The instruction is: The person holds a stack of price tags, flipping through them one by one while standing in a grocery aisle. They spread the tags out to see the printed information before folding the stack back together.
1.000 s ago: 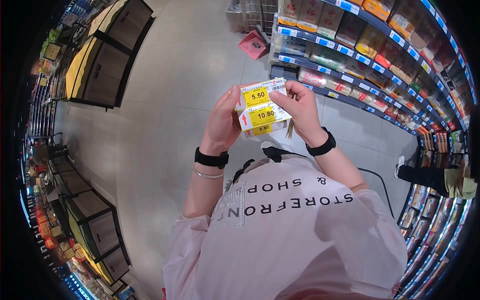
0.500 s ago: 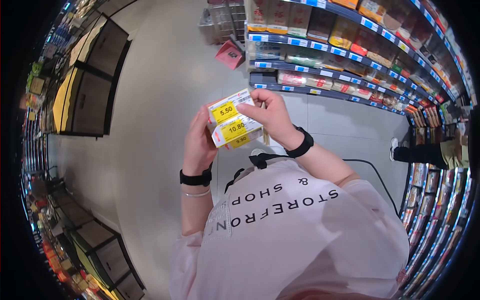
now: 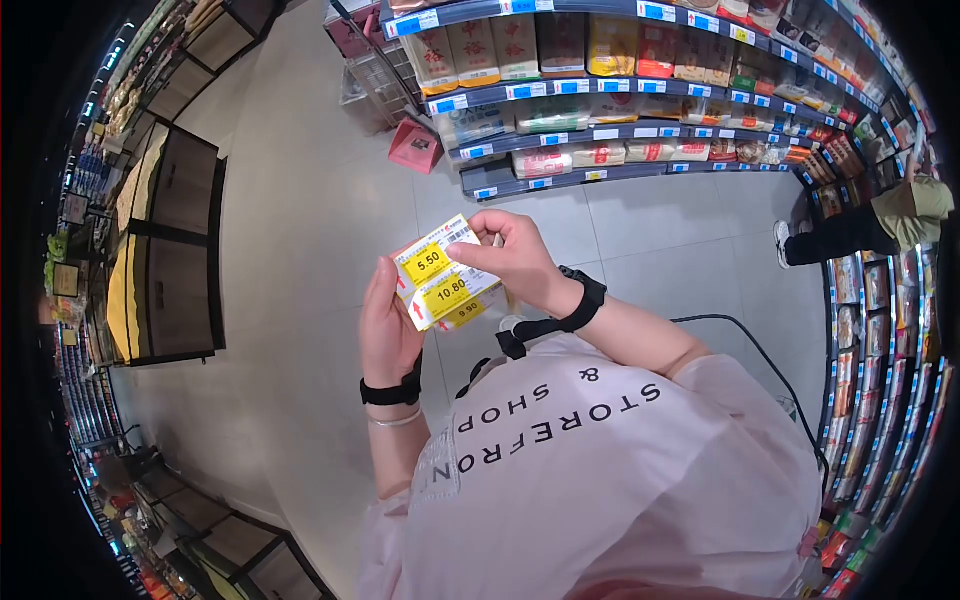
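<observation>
Brown cabinets [image 3: 185, 185] stand left of the left hand [image 3: 388, 325], its fingers bent round the price cards [image 3: 447, 290], a pink dustpan [image 3: 414, 147] beyond. Between both hands, they're pinched by the right hand [image 3: 515, 262], thumb hiding print. Full shelves [image 3: 560, 90] and a person [image 3: 880, 220] come next.

Wears a loose, pale pink, short-sleeved shirt [image 3: 620, 500], printed across with black capitals [image 3: 560, 425] and bearing a stitched greyish patch [image 3: 438, 472] at left. Has a broad black wristband [image 3: 388, 393] on either arm, plus a slim silvery bangle [image 3: 396, 419] at left. Shows a thin black cable [image 3: 755, 338] alongside, at right.
</observation>
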Demonstrator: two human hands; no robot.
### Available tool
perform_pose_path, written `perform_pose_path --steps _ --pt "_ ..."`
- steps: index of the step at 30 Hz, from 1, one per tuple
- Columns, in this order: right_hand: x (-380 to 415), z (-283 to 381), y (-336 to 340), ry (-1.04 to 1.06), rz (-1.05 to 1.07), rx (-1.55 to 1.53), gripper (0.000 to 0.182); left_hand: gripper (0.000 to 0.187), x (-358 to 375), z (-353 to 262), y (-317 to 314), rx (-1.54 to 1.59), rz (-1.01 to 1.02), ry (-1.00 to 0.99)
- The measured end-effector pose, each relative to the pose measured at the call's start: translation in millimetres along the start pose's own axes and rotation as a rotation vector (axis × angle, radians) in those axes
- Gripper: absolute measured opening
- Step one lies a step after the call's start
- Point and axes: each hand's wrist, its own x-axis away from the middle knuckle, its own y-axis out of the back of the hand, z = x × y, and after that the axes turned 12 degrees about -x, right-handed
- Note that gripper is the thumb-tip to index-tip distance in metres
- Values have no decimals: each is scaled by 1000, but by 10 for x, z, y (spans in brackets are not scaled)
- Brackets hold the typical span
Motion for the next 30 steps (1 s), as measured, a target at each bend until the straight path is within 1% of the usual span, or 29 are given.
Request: perform_pose_path --steps 1,3,6,7,9,11,14,18,20,27,30 --pt "20 7 47 -4 -14 -8 21 46 -25 23 -22 -4 -1 2" --pt "82 -8 101 -13 -29 -24 20 47 -41 81 -25 -43 76 11" --pt "179 -83 169 61 -106 -16 15 46 -42 140 -55 -36 97 63" --pt "242 -90 187 44 -100 -25 15 46 -11 157 -73 -36 78 69" --pt "342 -45 213 -8 -153 -107 14 46 17 174 -151 -114 80 107" --pt "452 -10 219 -9 -165 -125 12 46 52 214 -235 -82 81 108" --pt "597 24 227 -8 -205 -156 15 46 102 243 -300 -78 139 172" --pt "751 -7 210 1 -246 -117 15 47 187 310 -290 -71 161 188" --pt "800 -12 203 -5 -243 -114 15 46 223 333 -281 -80 220 159" --pt "860 14 178 -28 -231 -86 15 46 320 342 -299 -42 195 158" --pt "890 83 174 -10 -237 -120 15 46 316 364 -344 -43 225 135"
